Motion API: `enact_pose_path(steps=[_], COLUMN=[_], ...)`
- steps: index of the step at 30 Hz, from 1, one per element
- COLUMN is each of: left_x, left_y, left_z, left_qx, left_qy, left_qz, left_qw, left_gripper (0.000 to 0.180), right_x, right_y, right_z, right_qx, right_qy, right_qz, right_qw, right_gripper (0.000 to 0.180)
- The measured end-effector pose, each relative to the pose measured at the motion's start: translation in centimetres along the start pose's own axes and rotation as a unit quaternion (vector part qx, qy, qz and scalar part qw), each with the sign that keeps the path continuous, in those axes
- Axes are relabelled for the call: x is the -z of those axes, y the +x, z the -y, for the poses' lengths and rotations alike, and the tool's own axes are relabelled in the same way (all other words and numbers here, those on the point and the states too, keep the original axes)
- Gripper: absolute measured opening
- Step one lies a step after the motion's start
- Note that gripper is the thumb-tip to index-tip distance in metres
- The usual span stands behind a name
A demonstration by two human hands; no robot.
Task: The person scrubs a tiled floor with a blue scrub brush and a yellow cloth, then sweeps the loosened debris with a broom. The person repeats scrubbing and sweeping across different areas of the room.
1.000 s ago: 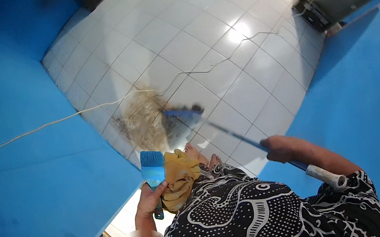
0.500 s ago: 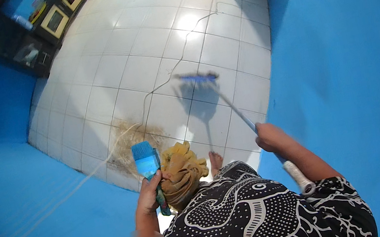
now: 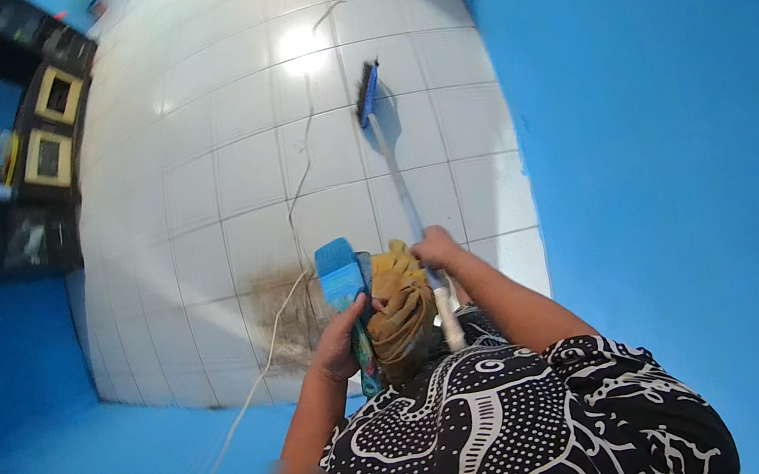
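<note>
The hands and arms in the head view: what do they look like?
The left hand and right hand are human and ungloved, with no cables. On the right arm, a loose black sleeve with white branching lines ends around the elbow. Blurring hides part of the left arm, so its sleeve edge is unclear.

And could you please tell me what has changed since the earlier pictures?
The long-handled blue broom has moved from beside the brown patch on the white tiles to farther ahead. The right hand has drawn inward, towards the left hand, and the view has turned right. Nothing was let go: the right keeps the broom, the left the flat blue brush, yellow-brown cloth beside it.
</note>
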State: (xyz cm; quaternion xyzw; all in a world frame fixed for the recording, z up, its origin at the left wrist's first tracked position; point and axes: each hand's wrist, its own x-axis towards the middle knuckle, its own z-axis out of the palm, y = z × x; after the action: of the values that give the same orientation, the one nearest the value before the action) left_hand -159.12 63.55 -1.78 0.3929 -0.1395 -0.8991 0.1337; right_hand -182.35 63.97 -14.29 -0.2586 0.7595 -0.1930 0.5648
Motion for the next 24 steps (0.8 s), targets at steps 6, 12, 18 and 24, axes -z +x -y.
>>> enact_pose_path(steps=[6, 12, 18, 24], left_x=[1.5, 1.1, -1.4, -5.7], left_y=[1.6, 4.1, 7.5, 10.6], left_z=[-1.3, -1.3, 1.0, 1.3], left_qx=[0.102, 0.185, 0.214, 0.231], left_qy=[0.033, 0.069, 0.086, 0.183], left_qz=[0.009, 0.001, -0.016, -0.098], left_qw=[0.994, 0.98, 0.973, 0.951], left_gripper=[0.04, 0.041, 0.04, 0.035], right_x=[-7.6, -7.2, -6.7, -0.9], right_y=[-2.1, -6.3, -8.7, -9.6], right_z=[-1.4, -1.9, -5.4, -4.7], right_qx=[0.077, 0.082, 0.283, 0.03], right_qy=[0.065, -0.024, 0.017, 0.282], right_qz=[-0.03, -0.11, -0.224, -0.015], right_qw=[0.994, 0.99, 0.932, 0.959], right_gripper=[0.048, 0.04, 0.019, 0.02])
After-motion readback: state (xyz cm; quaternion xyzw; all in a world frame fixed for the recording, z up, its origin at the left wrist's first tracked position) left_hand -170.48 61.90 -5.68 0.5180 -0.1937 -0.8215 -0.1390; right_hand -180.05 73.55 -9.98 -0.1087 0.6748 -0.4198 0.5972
